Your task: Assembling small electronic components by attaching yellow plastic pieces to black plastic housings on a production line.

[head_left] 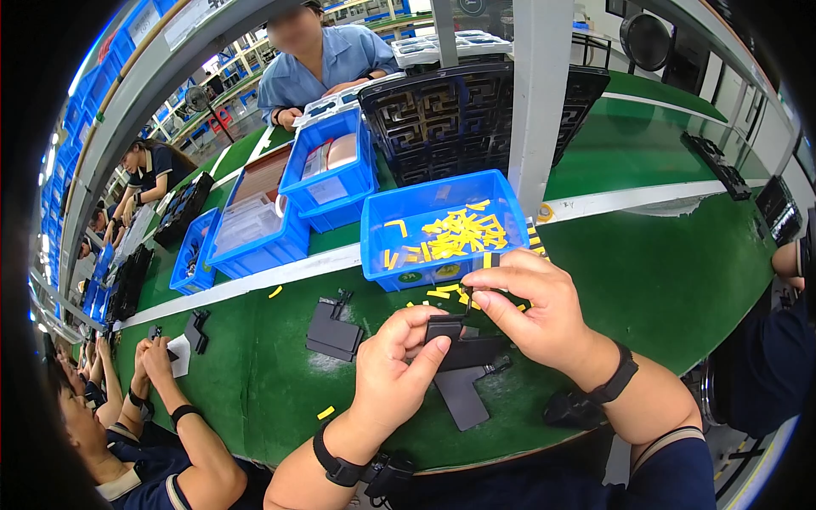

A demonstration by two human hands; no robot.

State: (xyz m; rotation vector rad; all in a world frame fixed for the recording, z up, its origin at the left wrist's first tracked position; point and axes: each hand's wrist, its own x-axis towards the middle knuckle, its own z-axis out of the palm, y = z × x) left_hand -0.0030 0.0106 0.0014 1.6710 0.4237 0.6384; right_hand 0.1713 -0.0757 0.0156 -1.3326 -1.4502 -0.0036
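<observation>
My left hand (395, 365) is closed around a black L-shaped block (445, 328), holding it above the green table with the thumb on its near face. The thumb and forefinger of my right hand (544, 310) pinch the thin black cable end (467, 297) rising from the block. Below my hands, a second black L-shaped block (464, 401) lies on the table. Another such block (333, 331), with a small connector on top, rests left of my left hand. Loose yellow strips (444, 293) are scattered just beyond my fingers.
A blue bin (374, 251) holding yellow strips (463, 231) stands just ahead. Further left are more blue bins (263, 238); black trays (442, 119) lean behind, beside a grey post (535, 110). Co-workers sit at left and across. A dark object (571, 410) lies near my right forearm.
</observation>
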